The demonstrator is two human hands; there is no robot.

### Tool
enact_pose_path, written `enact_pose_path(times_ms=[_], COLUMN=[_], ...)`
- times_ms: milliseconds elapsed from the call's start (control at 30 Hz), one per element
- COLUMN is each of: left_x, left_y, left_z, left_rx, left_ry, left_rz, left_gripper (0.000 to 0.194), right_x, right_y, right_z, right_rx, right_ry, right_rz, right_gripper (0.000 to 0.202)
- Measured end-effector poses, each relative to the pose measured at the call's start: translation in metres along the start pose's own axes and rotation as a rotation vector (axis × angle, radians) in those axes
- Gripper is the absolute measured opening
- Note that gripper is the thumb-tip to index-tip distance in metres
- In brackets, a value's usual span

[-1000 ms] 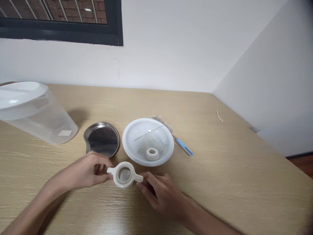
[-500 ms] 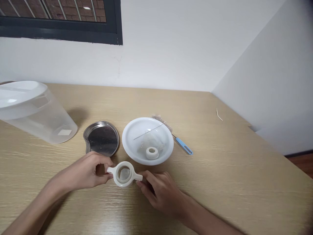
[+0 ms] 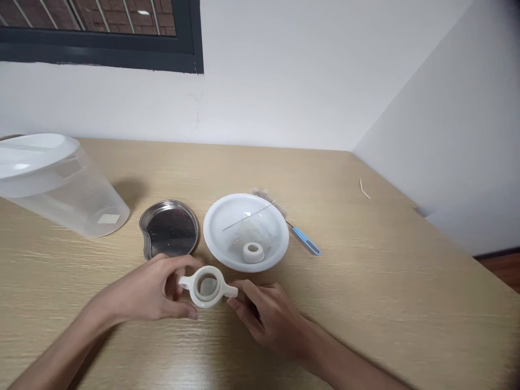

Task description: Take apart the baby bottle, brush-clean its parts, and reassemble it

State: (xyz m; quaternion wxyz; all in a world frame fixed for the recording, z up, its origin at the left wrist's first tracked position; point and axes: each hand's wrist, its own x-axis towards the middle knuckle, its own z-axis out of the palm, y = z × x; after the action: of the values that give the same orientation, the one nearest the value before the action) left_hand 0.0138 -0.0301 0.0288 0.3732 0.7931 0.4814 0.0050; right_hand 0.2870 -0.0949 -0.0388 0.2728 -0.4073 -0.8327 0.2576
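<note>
A white ring-shaped piece with two side handles (image 3: pixel 208 305) is held above the table near its front. It has a round opening with something pale and translucent inside. My right hand (image 3: pixel 270 319) pinches the right handle between thumb and fingers. Around the left handle, my left hand (image 3: pixel 150 290) has its thumb and fingers spread apart; whether a rear finger touches it I cannot tell. Just beyond sits a white bowl (image 3: pixel 215 216) holding a small white ring-shaped cap (image 3: pixel 253 254) and some cloudy, clear content. A thin wire (image 3: pixel 246 218) lies across the bowl.
Left of the bowl is a steel kidney dish (image 3: pixel 170 230). A bristle brush with a blue handle (image 3: pixel 305 240) lies against the bowl's right side. A translucent lidded plastic jug (image 3: pixel 85 189) stands at the left. A thin pale strip (image 3: pixel 364 189) lies toward the back right.
My left thumb and fingers have opened off the left handle they were pinching. My right hand keeps its hold, and the ring-shaped piece has barely moved.
</note>
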Motion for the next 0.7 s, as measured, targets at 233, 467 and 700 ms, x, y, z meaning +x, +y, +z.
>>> enact_pose_path(times_ms=[233,467,700], left_x=[0.0053,0.0074,0.0068], left_y=[0.0074,0.0059,0.0064], left_z=[0.0042,0.0048,0.0056], left_rx=[-0.037,-0.046,-0.018], left_ry=[-0.04,-0.036,-0.01], left_rz=[0.066,0.057,0.063], left_gripper=[0.035,0.038,0.037], right_x=[0.0005,0.0012,0.0018], right_y=[0.0034,0.0026,0.0019], right_z=[0.0019,0.0023,-0.0013], right_rx=[-0.009,-0.044,-0.076], right_ry=[0.018,0.017,0.033], right_rz=[-0.027,-0.003,0.004], right_gripper=[0.01,0.015,0.017])
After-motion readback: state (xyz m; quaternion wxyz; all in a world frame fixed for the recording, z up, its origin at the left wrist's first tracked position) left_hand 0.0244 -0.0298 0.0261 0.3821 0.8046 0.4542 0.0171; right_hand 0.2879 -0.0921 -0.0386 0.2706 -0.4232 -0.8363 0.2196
